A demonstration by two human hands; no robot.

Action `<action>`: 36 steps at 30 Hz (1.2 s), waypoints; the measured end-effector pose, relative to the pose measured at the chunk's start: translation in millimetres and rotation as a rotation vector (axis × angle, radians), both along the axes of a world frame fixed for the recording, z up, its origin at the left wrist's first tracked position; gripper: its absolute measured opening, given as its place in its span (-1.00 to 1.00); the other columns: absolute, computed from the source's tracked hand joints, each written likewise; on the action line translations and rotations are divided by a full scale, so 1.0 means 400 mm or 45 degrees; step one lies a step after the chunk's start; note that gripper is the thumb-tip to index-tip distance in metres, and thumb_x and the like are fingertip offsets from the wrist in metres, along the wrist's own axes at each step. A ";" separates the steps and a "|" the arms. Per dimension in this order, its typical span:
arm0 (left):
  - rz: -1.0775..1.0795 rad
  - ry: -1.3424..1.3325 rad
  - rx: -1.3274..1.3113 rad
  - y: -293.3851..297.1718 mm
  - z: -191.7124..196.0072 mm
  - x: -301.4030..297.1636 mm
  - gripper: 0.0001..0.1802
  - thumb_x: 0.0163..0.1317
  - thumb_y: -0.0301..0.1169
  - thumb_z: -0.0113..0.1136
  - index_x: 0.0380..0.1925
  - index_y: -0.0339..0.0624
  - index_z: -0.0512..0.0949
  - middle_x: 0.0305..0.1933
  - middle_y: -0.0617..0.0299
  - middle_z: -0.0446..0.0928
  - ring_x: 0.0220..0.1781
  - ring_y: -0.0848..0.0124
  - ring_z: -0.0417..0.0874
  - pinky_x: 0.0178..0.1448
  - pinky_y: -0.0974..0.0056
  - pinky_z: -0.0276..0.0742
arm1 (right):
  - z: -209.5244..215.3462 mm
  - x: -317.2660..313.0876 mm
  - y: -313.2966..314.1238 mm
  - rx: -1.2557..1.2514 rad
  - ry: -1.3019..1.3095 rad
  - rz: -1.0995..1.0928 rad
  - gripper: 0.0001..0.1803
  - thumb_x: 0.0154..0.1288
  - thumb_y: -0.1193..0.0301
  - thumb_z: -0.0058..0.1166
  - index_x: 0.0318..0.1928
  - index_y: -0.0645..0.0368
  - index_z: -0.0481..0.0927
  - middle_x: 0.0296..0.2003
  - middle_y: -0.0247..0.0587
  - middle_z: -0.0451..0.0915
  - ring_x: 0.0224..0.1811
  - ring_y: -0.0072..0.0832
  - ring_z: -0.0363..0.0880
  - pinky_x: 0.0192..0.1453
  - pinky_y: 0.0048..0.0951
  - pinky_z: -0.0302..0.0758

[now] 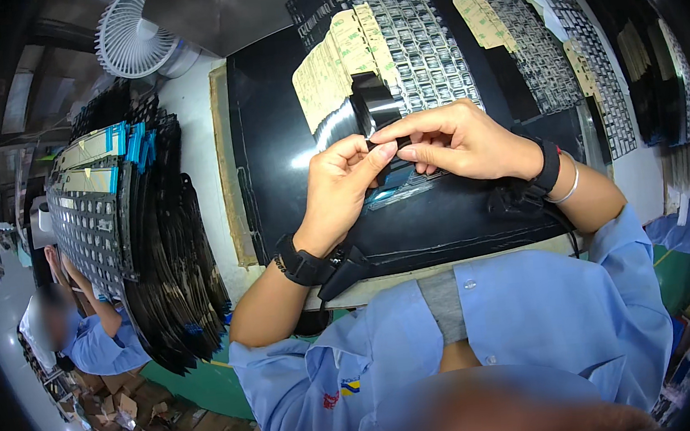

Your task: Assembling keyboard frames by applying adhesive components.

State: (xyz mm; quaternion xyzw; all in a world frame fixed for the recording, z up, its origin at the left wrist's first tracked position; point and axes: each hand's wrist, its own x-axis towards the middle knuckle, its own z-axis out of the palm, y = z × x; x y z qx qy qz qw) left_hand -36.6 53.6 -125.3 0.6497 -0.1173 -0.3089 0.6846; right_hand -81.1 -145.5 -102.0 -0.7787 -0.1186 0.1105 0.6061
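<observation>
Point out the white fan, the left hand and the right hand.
white fan (132, 33), head view, on its round grille.
left hand (341, 185), head view, back of hand.
right hand (463, 139), head view, back of hand.

A stack of keyboard frames (129, 234) stands off the mat's (273, 140) left edge. A fan (132, 33) sits beyond its far-left corner. More keyboard frames (420, 36) lie along the far edge.

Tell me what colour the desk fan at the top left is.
The desk fan is white, seen in the head view.

We see the left hand (342, 184) and right hand (453, 142) pinching a black film strip (374, 108) together above the black mat (273, 140) on the counter (195, 138), keyboard frames (420, 36) behind.
</observation>
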 end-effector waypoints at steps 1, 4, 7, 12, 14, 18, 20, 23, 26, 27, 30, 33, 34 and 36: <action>0.003 -0.001 0.001 0.001 0.000 0.000 -0.82 0.26 -0.35 0.23 -0.46 -0.22 0.58 -0.61 0.47 0.43 -0.56 0.74 0.34 -0.49 0.56 0.22 | 0.003 0.000 0.000 0.001 -0.001 0.003 -0.67 0.24 0.50 0.12 0.04 0.09 0.60 -0.49 -0.31 0.62 -0.50 -0.69 0.56 -0.38 -0.60 0.51; -0.013 -0.006 0.030 -0.001 0.003 0.002 -0.82 0.26 -0.36 0.23 -0.46 -0.23 0.58 -0.61 0.47 0.43 -0.55 0.74 0.34 -0.48 0.56 0.22 | 0.005 0.001 -0.004 -0.138 -0.099 0.029 -0.66 0.23 0.51 0.13 0.04 0.09 0.60 -0.51 -0.31 0.61 -0.50 -0.69 0.55 -0.39 -0.60 0.48; -0.011 0.004 0.021 -0.004 0.006 0.002 -0.82 0.26 -0.36 0.23 -0.45 -0.23 0.58 -0.61 0.47 0.43 -0.56 0.74 0.33 -0.49 0.55 0.23 | -0.005 -0.002 -0.002 0.043 -0.005 -0.013 -0.63 0.20 0.50 0.18 0.05 0.09 0.60 -0.55 -0.33 0.59 -0.52 -0.73 0.48 -0.39 -0.63 0.43; 0.004 -0.018 -0.004 -0.007 0.004 -0.001 -0.81 0.25 -0.36 0.24 -0.47 -0.23 0.58 -0.62 0.47 0.42 -0.57 0.74 0.31 -0.50 0.54 0.22 | 0.004 -0.001 -0.006 -0.044 -0.034 0.033 -0.63 0.24 0.50 0.15 0.08 0.09 0.58 -0.48 -0.33 0.61 -0.48 -0.75 0.51 -0.37 -0.63 0.46; -0.001 -0.021 0.000 -0.005 0.002 0.001 -0.81 0.25 -0.36 0.24 -0.47 -0.23 0.57 -0.62 0.48 0.42 -0.57 0.74 0.31 -0.50 0.55 0.22 | 0.004 0.001 -0.007 -0.039 -0.061 0.041 -0.64 0.25 0.49 0.14 0.09 0.09 0.57 -0.46 -0.33 0.62 -0.46 -0.75 0.52 -0.36 -0.64 0.47; -0.004 -0.007 0.048 0.000 0.002 -0.001 -0.79 0.26 -0.35 0.23 -0.50 -0.23 0.56 -0.62 0.48 0.41 -0.57 0.74 0.30 -0.50 0.55 0.20 | -0.003 0.006 -0.006 0.278 0.210 -0.019 -0.66 0.31 0.50 0.08 0.10 0.15 0.56 -0.46 -0.36 0.60 -0.45 -0.79 0.48 -0.36 -0.69 0.43; -0.003 -0.006 0.023 -0.002 0.002 -0.001 -0.80 0.26 -0.36 0.23 -0.49 -0.23 0.56 -0.62 0.48 0.42 -0.57 0.74 0.30 -0.50 0.55 0.20 | 0.000 0.006 -0.008 0.161 0.140 0.037 -0.66 0.28 0.52 0.12 0.08 0.14 0.57 -0.46 -0.38 0.61 -0.47 -0.78 0.47 -0.37 -0.68 0.43; 0.004 -0.020 0.002 -0.002 0.002 -0.005 -0.81 0.26 -0.37 0.22 -0.47 -0.24 0.57 -0.61 0.48 0.43 -0.57 0.75 0.31 -0.51 0.56 0.19 | -0.008 0.001 0.003 -0.062 -0.069 0.020 -0.65 0.24 0.54 0.15 0.06 0.13 0.59 -0.48 -0.38 0.61 -0.47 -0.77 0.47 -0.38 -0.68 0.43; -0.003 -0.041 0.002 0.000 -0.003 -0.001 -0.83 0.26 -0.37 0.22 -0.43 -0.23 0.60 -0.60 0.47 0.45 -0.56 0.75 0.33 -0.49 0.56 0.22 | 0.000 0.002 0.004 0.029 0.044 -0.002 -0.66 0.22 0.54 0.14 0.03 0.10 0.61 -0.50 -0.33 0.61 -0.48 -0.72 0.52 -0.36 -0.62 0.49; -0.011 -0.048 0.003 0.001 -0.006 0.001 -0.84 0.26 -0.36 0.23 -0.41 -0.22 0.61 -0.59 0.47 0.46 -0.56 0.74 0.35 -0.47 0.57 0.24 | -0.003 0.002 0.002 0.068 0.054 -0.003 -0.66 0.24 0.54 0.10 0.04 0.09 0.60 -0.48 -0.33 0.61 -0.50 -0.70 0.53 -0.36 -0.62 0.50; -0.004 -0.064 0.006 0.004 -0.010 -0.001 -0.85 0.26 -0.37 0.22 -0.40 -0.22 0.61 -0.59 0.47 0.46 -0.57 0.74 0.34 -0.47 0.57 0.23 | -0.020 -0.001 0.007 0.118 0.050 -0.035 -0.66 0.26 0.54 0.07 0.06 0.07 0.60 -0.46 -0.32 0.62 -0.50 -0.70 0.54 -0.36 -0.61 0.51; -0.017 -0.070 0.025 0.000 -0.005 0.002 -0.85 0.26 -0.37 0.23 -0.40 -0.21 0.61 -0.59 0.47 0.46 -0.57 0.74 0.34 -0.47 0.58 0.23 | -0.012 0.002 0.005 0.081 0.058 -0.019 -0.66 0.28 0.52 0.05 0.07 0.05 0.59 -0.45 -0.32 0.63 -0.49 -0.71 0.54 -0.37 -0.62 0.50; -0.015 -0.067 0.029 0.000 -0.006 0.003 -0.85 0.26 -0.37 0.23 -0.40 -0.21 0.61 -0.59 0.47 0.46 -0.57 0.74 0.34 -0.47 0.58 0.23 | -0.013 0.002 0.004 0.062 0.051 -0.013 -0.66 0.28 0.50 0.07 0.07 0.04 0.59 -0.45 -0.32 0.63 -0.48 -0.71 0.53 -0.37 -0.62 0.49; -0.014 -0.078 0.022 -0.001 -0.006 0.003 -0.85 0.26 -0.36 0.23 -0.40 -0.21 0.61 -0.58 0.47 0.46 -0.57 0.74 0.34 -0.47 0.58 0.22 | -0.010 0.002 0.001 0.033 0.037 0.006 -0.65 0.27 0.49 0.09 0.07 0.03 0.59 -0.45 -0.33 0.63 -0.49 -0.71 0.53 -0.38 -0.63 0.47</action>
